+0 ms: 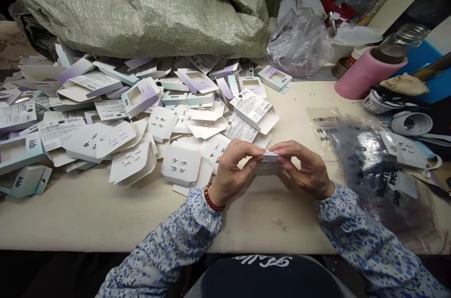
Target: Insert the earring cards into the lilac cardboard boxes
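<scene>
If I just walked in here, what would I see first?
First, the big heap of white and lilac cards and little boxes spread over the left half of the table, under a bulging grey-green woven sack at the back. Then the two hands, left hand and right hand, at the front centre, pinching one small box between their fingertips.

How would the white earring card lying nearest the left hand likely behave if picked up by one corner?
The white earring card looks like thin folded paperboard, so it is probably very light and may flex or open at its fold. Small studs sit on its face; they look pinned through, so they likely stay put. Lying flat, it should slide on the table rather than roll.
</scene>
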### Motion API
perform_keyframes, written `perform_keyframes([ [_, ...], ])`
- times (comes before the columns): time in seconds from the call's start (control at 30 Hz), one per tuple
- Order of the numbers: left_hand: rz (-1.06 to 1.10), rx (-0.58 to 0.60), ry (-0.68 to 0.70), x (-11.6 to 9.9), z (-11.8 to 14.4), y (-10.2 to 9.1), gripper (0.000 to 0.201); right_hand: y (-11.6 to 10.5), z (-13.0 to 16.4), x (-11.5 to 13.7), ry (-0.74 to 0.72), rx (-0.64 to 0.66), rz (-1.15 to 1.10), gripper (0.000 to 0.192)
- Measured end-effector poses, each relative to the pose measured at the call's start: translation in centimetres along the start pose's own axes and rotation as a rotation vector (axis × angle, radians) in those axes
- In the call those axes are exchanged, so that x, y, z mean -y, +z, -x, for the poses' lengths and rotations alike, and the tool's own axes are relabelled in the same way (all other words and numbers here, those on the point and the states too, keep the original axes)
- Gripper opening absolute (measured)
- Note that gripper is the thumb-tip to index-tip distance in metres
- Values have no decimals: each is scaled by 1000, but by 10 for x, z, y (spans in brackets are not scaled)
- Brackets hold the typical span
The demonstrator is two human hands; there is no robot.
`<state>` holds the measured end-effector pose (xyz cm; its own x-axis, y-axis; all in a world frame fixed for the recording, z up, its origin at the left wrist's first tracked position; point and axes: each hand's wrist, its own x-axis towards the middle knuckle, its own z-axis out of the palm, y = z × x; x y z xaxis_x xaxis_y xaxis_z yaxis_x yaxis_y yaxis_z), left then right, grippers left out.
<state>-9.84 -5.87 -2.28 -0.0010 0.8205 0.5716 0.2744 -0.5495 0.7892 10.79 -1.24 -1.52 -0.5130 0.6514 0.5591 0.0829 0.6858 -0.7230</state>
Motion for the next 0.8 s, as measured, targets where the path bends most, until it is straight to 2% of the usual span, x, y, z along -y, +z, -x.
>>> perform_keyframes([
  [0.3,-79,109,248,4,-1,-10,28,-3,-1,-1,-167,23,101,39],
  [0.37,-98,102,249,3,0,-9,25,-3,0,-3,-192,33,108,39],
  [0.43,-81,77,192,3,3,-7,22,-2,0,-5,-189,33,124,39],
  [0.57,-48,3,91,5,9,-2,29,0,2,-6,-159,17,121,43],
  [0.8,-197,18,251,3,9,-3,17,-2,3,-7,-157,38,92,33],
])
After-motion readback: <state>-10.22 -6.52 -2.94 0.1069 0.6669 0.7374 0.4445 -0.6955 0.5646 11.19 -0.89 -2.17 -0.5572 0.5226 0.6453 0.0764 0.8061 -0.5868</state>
